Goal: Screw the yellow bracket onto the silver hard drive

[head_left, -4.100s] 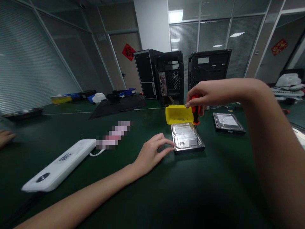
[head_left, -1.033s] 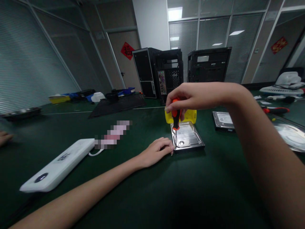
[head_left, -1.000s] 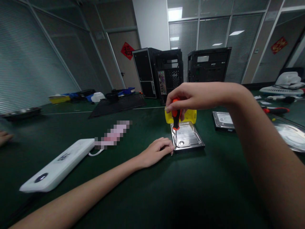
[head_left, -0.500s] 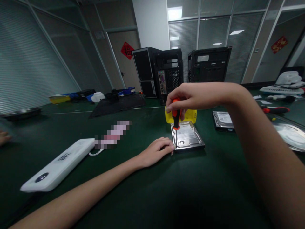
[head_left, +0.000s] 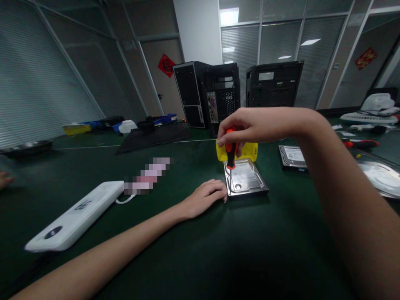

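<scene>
My right hand (head_left: 239, 127) is wrapped round the orange and black handle of a screwdriver (head_left: 231, 156), held nearly upright. Its thin shaft points down at the near left corner of a silver hard drive (head_left: 248, 177), which lies flat on the table. Whether the tip sits in a screw is too small to tell. My left hand (head_left: 206, 198) rests low on the table at the drive's left edge, with thumb and fingers slightly apart and the fingertips by the near left corner. Just behind the drive is a yellow container (head_left: 251, 152), partly covered by my right hand.
A second hard drive (head_left: 292, 157) lies to the right, near a red and black tool (head_left: 362, 144) and a clear tray (head_left: 381, 177). Black computer cases (head_left: 190, 96) stand at the back. A white power bank (head_left: 78, 214) lies left. Another person's hand (head_left: 4, 180) shows at the left edge.
My left thumb has drawn back slightly from the drive's near left corner. The right hand and screwdriver look almost unchanged.
</scene>
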`<action>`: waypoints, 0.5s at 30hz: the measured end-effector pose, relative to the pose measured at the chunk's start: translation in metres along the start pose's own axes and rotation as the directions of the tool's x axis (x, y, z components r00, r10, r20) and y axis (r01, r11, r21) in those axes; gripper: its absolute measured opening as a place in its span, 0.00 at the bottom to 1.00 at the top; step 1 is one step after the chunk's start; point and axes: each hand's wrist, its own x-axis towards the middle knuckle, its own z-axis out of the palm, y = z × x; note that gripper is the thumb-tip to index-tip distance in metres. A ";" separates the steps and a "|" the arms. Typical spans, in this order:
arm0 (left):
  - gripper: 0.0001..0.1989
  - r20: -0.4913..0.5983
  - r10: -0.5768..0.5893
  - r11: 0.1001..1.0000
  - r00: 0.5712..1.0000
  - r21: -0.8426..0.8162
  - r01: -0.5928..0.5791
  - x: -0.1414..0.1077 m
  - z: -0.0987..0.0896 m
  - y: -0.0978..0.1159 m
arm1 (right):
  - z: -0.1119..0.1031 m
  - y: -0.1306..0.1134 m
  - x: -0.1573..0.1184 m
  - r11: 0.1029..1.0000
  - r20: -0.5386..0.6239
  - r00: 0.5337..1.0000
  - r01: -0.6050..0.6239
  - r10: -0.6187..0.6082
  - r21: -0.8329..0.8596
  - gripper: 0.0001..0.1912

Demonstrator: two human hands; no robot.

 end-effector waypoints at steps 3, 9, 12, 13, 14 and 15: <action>0.15 0.000 0.004 1.000 1.000 -0.003 -0.004 0.000 0.000 0.001 | 0.000 0.000 0.001 1.000 -0.008 1.000 -0.001 0.001 -0.019 0.15; 0.15 -0.005 -0.025 1.000 1.000 -0.012 0.025 -0.001 0.000 0.002 | 0.000 0.001 0.000 1.000 0.002 1.000 0.023 -0.023 -0.003 0.16; 0.15 -0.007 -0.047 0.999 0.999 -0.010 0.047 -0.001 0.000 0.003 | 0.001 0.000 0.000 1.000 0.004 1.000 0.009 -0.009 0.003 0.16; 0.15 -0.006 -0.049 0.999 0.999 -0.011 0.049 -0.001 0.000 0.003 | 0.001 -0.001 0.000 1.000 0.002 1.000 0.005 -0.005 0.005 0.16; 0.15 -0.006 -0.051 0.999 0.999 -0.013 0.051 -0.001 0.000 0.004 | 0.001 -0.001 0.000 1.000 0.002 1.000 0.000 0.000 0.007 0.16; 0.15 -0.005 -0.052 0.999 0.999 -0.014 0.052 -0.001 0.000 0.004 | 0.001 -0.001 0.000 1.000 0.002 1.000 -0.003 0.003 0.008 0.16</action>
